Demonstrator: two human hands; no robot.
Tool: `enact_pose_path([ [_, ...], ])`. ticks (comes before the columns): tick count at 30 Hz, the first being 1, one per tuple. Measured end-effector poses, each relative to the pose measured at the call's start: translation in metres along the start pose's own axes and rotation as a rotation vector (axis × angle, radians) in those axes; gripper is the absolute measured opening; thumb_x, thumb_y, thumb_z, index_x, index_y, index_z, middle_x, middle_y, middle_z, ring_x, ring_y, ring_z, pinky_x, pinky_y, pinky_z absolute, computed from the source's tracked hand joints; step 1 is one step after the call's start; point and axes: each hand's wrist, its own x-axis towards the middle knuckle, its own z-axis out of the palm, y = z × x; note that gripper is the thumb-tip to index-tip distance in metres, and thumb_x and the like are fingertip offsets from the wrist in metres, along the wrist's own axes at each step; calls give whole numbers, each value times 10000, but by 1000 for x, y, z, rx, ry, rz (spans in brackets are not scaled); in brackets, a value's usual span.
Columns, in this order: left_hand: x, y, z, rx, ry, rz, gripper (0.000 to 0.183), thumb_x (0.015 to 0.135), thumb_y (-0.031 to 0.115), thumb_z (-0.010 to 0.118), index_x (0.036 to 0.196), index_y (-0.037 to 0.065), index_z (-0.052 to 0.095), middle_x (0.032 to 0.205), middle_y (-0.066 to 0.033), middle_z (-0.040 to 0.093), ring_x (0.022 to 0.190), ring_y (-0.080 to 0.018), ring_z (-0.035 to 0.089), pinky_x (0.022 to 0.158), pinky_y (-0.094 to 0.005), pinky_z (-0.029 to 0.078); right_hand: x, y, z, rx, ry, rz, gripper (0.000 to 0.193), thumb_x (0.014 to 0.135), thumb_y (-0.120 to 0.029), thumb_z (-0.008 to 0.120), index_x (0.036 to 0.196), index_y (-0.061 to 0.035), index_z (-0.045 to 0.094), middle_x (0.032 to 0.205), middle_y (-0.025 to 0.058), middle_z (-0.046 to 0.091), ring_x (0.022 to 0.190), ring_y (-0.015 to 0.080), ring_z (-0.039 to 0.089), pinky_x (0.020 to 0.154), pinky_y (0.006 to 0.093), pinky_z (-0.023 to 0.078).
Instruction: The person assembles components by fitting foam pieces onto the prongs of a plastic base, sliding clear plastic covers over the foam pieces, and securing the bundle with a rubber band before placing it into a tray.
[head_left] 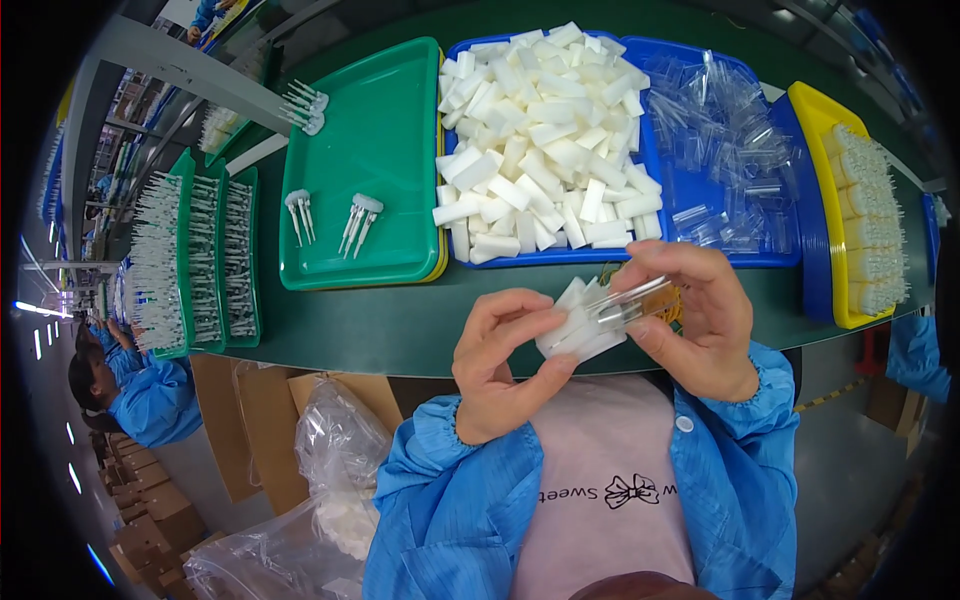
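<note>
In front of my chest, my left hand (510,355) pinches a small bunch of white foam pieces (578,338) between thumb and fingers. My right hand (700,315) grips a clear plastic tube (640,298) whose left end meets the white pieces. Whether the tube is around them or only against them, I cannot tell. Just beyond my hands, a blue tray (480,260) is heaped with white foam blocks (545,140). To its right, another blue tray (765,257) holds loose clear plastic tubes (715,130).
A green tray (370,120) at the left carries 3 clusters of thin white-stemmed parts (362,220). Farther left stand green racks (190,260) of similar parts. A yellow tray (838,200) of packed pieces is at the right. An open carton (230,420) and plastic bag (340,430) lie below.
</note>
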Motion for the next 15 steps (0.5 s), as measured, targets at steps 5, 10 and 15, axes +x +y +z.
enact_pose_path([
  [5, -1, -2, 0, -30, -11, 16, 381, 668, -34, 747, 1041, -1, 677, 1093, -149, 557, 955, -206, 582, 811, -303, 499, 1, 7, 3, 6, 11, -33, 463, 751, 77, 649, 1190, 12, 516, 1061, 136, 622, 976, 206, 629, 850, 306, 496],
  [10, -3, -6, -1, -122, -20, -35, 370, 667, -37, 740, 1031, -2, 684, 1097, -148, 554, 956, -202, 579, 812, -304, 496, 3, 5, 4, 79, -32, -19, 487, 760, 78, 651, 1214, 12, 488, 1056, 131, 618, 977, 198, 624, 846, 311, 497],
  [15, -5, -5, -1, -113, -4, -35, 363, 665, -36, 736, 1023, 0, 690, 1102, -145, 551, 949, -199, 580, 812, -306, 493, 5, 3, 3, 133, -96, 31, 524, 767, 78, 651, 1245, 10, 448, 1055, 129, 602, 990, 192, 608, 859, 321, 487],
])
